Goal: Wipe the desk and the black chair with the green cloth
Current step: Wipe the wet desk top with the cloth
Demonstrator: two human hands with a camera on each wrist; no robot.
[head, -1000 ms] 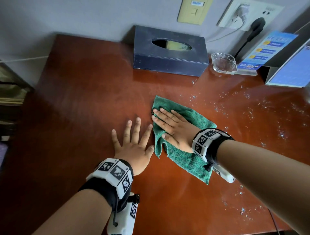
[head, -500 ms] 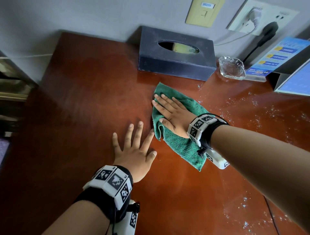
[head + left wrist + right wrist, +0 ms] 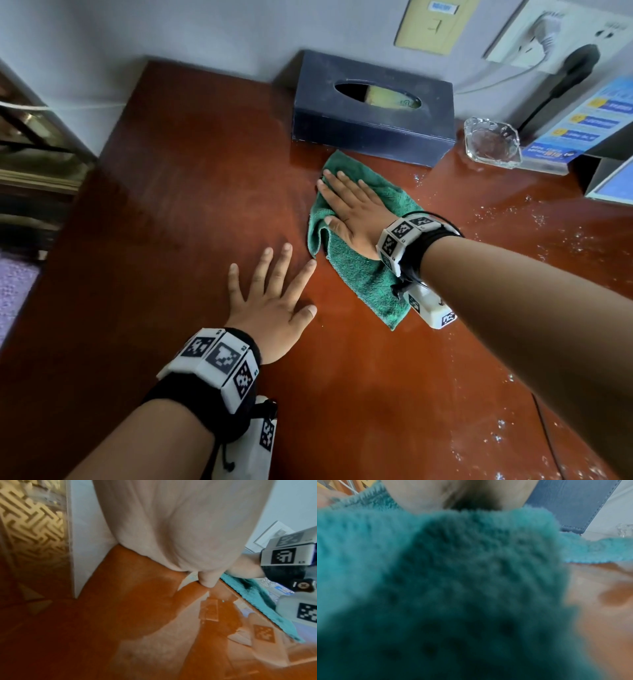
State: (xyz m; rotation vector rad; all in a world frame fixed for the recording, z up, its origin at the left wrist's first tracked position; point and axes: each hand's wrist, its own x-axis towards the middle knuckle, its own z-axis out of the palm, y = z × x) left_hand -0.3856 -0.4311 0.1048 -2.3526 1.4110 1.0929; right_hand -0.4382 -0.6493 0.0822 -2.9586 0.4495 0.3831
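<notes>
The green cloth (image 3: pixel 359 274) lies crumpled on the red-brown desk (image 3: pixel 191 192), its far corner just short of the tissue box. My right hand (image 3: pixel 352 212) presses flat on the cloth with straight fingers. My left hand (image 3: pixel 274 294) rests flat on the bare desk to the cloth's left, fingers spread, index tip close to the cloth's edge. In the right wrist view the cloth (image 3: pixel 453 588) fills the frame under the palm. The left wrist view shows my left palm (image 3: pixel 180 527) on the desk and the cloth (image 3: pixel 257 599) at the right. The black chair is out of view.
A dark tissue box (image 3: pixel 373 109) stands against the wall behind the cloth. A glass ashtray (image 3: pixel 491 142) and blue leaflets in a stand (image 3: pixel 582 126) sit at the back right. White specks (image 3: pixel 534 222) dot the desk's right side. Wall sockets with plugs (image 3: pixel 555 34) are above.
My right hand has pushed the cloth away from me, toward the tissue box. The left hand has stayed flat in place on the desk.
</notes>
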